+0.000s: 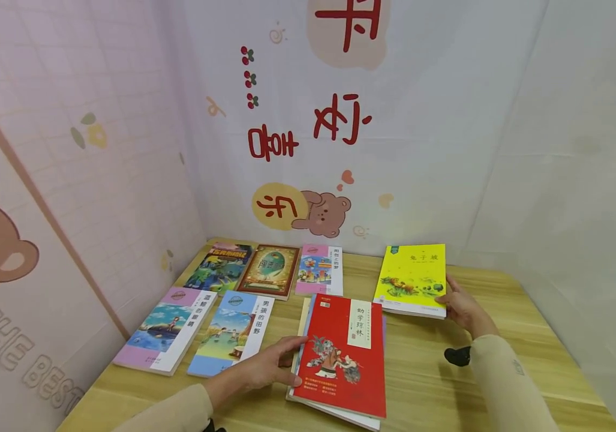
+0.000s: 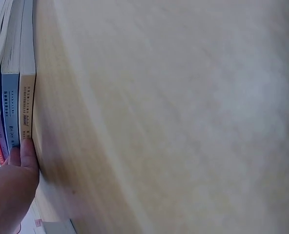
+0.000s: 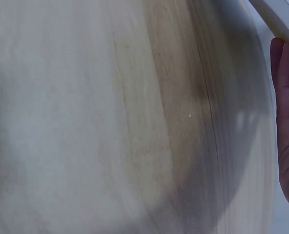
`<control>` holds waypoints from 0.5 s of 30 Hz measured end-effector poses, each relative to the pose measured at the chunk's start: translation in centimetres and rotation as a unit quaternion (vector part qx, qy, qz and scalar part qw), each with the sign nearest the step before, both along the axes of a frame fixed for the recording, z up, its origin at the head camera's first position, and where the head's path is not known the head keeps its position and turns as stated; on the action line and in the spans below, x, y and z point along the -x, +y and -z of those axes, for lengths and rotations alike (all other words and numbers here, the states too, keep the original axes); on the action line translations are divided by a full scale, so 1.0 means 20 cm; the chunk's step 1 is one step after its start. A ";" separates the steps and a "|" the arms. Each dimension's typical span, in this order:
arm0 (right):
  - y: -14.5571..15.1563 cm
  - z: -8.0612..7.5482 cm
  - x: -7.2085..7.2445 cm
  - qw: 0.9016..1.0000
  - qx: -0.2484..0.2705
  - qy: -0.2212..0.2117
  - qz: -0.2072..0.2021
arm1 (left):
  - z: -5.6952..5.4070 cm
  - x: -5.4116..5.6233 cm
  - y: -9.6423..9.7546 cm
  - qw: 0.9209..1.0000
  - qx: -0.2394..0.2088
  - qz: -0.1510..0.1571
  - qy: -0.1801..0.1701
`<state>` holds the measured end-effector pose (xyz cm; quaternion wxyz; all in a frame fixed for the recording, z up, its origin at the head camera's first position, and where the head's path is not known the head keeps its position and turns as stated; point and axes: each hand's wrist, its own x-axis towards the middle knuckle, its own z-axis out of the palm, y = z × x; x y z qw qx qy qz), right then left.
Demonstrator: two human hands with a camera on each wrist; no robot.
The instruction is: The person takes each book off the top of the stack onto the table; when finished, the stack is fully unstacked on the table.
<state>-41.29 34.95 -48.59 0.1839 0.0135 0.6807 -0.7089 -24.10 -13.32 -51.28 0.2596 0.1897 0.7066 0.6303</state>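
In the head view a stack of books with a red book point(image 1: 342, 354) on top lies near the table's front. My left hand point(image 1: 267, 366) holds the stack at its left side, thumb by the red cover's edge. The left wrist view shows fingertips point(image 2: 29, 151) against the spines, including a blue spine point(image 2: 10, 107) and a tan spine point(image 2: 26, 105). To the right, my right hand point(image 1: 464, 309) grips a yellow book point(image 1: 412, 279) by its right edge, thumb on the cover. In the right wrist view its fingers point(image 3: 287, 68) reach the book's edge point(image 3: 281, 17); the rest is cut off.
Several books lie left and behind: a pink-and-blue book point(image 1: 167, 330), a blue-bordered book point(image 1: 232, 333), a dark green book point(image 1: 218, 267), a brown-framed book point(image 1: 270, 270) and a pink-bordered book point(image 1: 318, 270). The wooden table point(image 1: 421, 372) meets printed cloth walls point(image 1: 426, 150).
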 end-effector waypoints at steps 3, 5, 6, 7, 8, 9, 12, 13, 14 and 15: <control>0.01 0.01 0.01 1.000 -0.015 -0.005 0.002 | 0.00 0.00 0.00 1.000 0.001 0.000 0.001; 0.02 0.01 0.03 1.000 -0.026 -0.009 0.004 | 0.00 0.00 0.00 1.000 0.001 -0.001 -0.001; 0.02 0.01 0.03 0.999 -0.032 -0.012 0.005 | 0.00 0.00 0.00 1.000 0.001 -0.002 -0.003; 0.02 0.02 0.04 0.999 -0.039 -0.014 0.008 | 0.00 0.00 0.00 1.000 0.000 -0.002 -0.004; 0.02 0.02 0.04 0.999 -0.045 -0.016 0.007 | 0.00 0.00 0.00 1.000 -0.001 -0.002 -0.004; 0.02 0.02 0.05 0.999 -0.050 -0.016 0.006 | 0.00 0.00 0.00 1.000 -0.001 -0.005 -0.007; 0.02 0.03 0.06 0.998 -0.060 -0.021 0.002 | 0.00 0.00 0.00 1.000 -0.003 -0.009 -0.013; 0.02 0.03 0.07 0.998 -0.062 -0.021 -0.001 | 0.00 0.00 0.00 1.000 -0.004 -0.011 -0.015; 0.02 0.03 0.07 0.998 -0.066 -0.021 -0.004 | 0.00 0.00 0.00 1.000 -0.004 -0.011 -0.017; 0.02 0.03 0.07 0.997 -0.070 -0.022 -0.003 | 0.00 0.00 0.00 1.000 -0.005 -0.012 -0.021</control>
